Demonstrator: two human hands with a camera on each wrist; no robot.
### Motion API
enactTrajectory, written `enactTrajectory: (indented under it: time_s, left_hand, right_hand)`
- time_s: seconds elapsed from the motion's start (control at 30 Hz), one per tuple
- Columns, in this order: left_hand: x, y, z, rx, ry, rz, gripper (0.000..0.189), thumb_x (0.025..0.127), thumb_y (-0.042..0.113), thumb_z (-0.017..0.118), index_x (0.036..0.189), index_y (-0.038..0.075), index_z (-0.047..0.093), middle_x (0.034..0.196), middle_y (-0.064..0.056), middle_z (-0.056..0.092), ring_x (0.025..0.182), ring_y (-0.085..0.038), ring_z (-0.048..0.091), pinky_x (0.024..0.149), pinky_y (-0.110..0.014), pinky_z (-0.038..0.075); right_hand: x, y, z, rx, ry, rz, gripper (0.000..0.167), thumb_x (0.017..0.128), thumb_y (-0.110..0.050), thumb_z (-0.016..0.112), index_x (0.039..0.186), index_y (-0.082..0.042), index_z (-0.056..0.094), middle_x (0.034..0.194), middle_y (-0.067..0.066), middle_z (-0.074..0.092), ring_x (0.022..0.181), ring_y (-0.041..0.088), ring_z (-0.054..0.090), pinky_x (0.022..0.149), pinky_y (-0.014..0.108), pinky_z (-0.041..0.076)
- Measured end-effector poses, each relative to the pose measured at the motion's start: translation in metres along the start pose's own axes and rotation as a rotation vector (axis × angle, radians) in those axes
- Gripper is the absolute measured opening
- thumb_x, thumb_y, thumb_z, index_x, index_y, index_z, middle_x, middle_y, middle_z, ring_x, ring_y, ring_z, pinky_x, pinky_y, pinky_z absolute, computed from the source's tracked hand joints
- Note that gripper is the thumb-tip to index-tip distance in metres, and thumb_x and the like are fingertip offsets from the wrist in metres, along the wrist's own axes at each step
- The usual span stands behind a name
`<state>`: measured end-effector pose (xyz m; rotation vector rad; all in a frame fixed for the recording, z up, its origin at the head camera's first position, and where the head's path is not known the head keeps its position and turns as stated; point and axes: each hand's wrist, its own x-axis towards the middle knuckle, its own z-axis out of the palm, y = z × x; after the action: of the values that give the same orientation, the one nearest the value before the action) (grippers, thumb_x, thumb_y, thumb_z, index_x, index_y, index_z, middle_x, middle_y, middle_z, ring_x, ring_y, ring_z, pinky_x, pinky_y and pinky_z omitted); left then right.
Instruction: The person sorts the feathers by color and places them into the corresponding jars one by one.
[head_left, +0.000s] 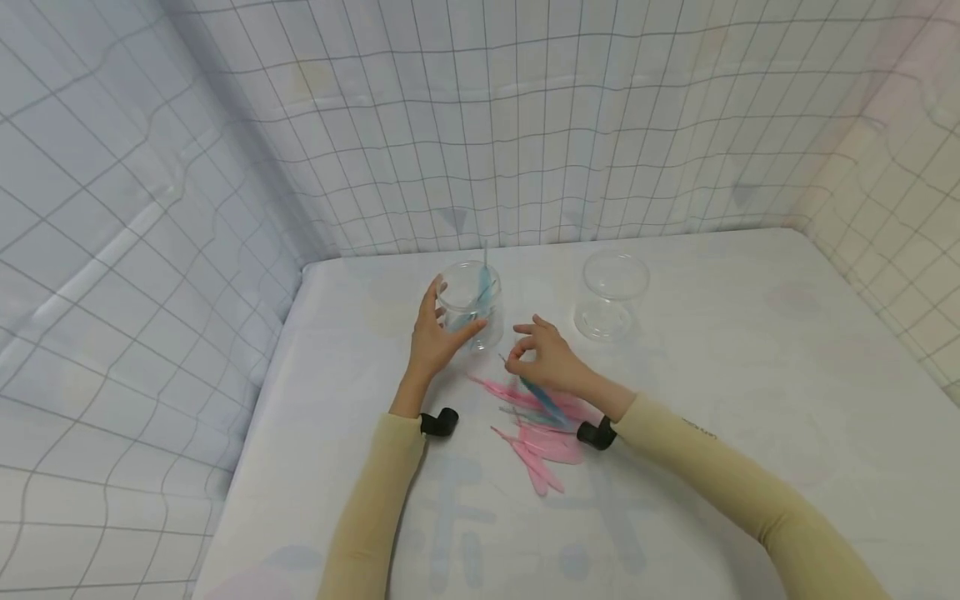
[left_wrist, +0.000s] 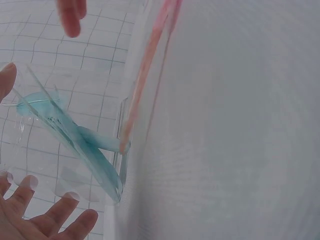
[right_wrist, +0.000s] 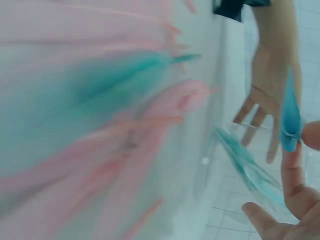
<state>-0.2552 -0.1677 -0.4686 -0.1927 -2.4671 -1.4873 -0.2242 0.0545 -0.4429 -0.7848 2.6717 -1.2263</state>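
My left hand (head_left: 435,340) holds a clear round jar (head_left: 456,298), fingers spread along its left side and thumb across the front. Light-blue feathers (left_wrist: 87,145) lean inside the jar, and one sticks up past the rim. Just right of the jar, my right hand (head_left: 551,362) pinches a blue feather (right_wrist: 291,117) between thumb and forefinger. That feather hangs down toward the table, apart from the jar. Below the right hand lies a loose heap of pink feathers (head_left: 551,446), with a pale blue-green feather (right_wrist: 120,85) among them.
A second clear jar (head_left: 611,287) stands upright at the back right, beyond the right hand. The white table (head_left: 337,467) is bounded by a grid-patterned curtain (head_left: 480,150) at the back and sides. Black wrist mounts (head_left: 596,433) sit close above the tabletop.
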Motion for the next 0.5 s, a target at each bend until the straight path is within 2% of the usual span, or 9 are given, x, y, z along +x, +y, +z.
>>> enactTrajectory:
  time_s: [0.13, 0.27, 0.37, 0.5]
  left_hand:
    - [0.001, 0.000, -0.001, 0.001, -0.004, 0.009, 0.100, 0.077, 0.043, 0.078, 0.152, 0.025, 0.016, 0.150, -0.004, 0.030, 0.125, -0.036, 0.040, 0.098, -0.047, 0.039]
    - [0.001, 0.001, -0.001, -0.002, 0.002, 0.007, 0.100, 0.076, 0.043, 0.078, 0.152, 0.024, 0.016, 0.149, -0.004, 0.031, 0.125, -0.036, 0.041, 0.098, -0.047, 0.039]
    - [0.001, 0.002, -0.002, -0.005, 0.003, 0.002, 0.099, 0.077, 0.043, 0.078, 0.152, 0.022, 0.017, 0.149, -0.005, 0.031, 0.125, -0.036, 0.041, 0.098, -0.047, 0.039]
    - [0.000, 0.003, -0.001, -0.005, 0.003, -0.001, 0.099, 0.077, 0.041, 0.078, 0.152, 0.021, 0.018, 0.149, -0.006, 0.031, 0.125, -0.036, 0.040, 0.099, -0.047, 0.038]
  right_hand:
    - [0.011, -0.014, -0.014, 0.181, 0.100, 0.018, 0.014, 0.092, -0.019, 0.063, 0.084, -0.008, 0.067, 0.139, 0.018, 0.045, 0.139, 0.040, 0.014, 0.107, 0.061, 0.013]
    - [0.028, -0.030, -0.028, 0.382, 0.211, 0.029, 0.017, 0.096, -0.021, 0.059, 0.092, -0.005, 0.060, 0.142, 0.012, 0.043, 0.139, 0.029, 0.021, 0.109, 0.053, 0.016]
    - [0.045, -0.041, -0.039, 0.533, 0.307, 0.062, 0.018, 0.097, -0.025, 0.057, 0.097, -0.007, 0.057, 0.142, 0.006, 0.044, 0.136, 0.020, 0.028, 0.110, 0.046, 0.021]
    - [0.068, -0.051, -0.047, 0.680, 0.435, 0.114, 0.019, 0.097, -0.029, 0.057, 0.102, -0.011, 0.055, 0.141, -0.001, 0.045, 0.134, 0.013, 0.030, 0.109, 0.047, 0.022]
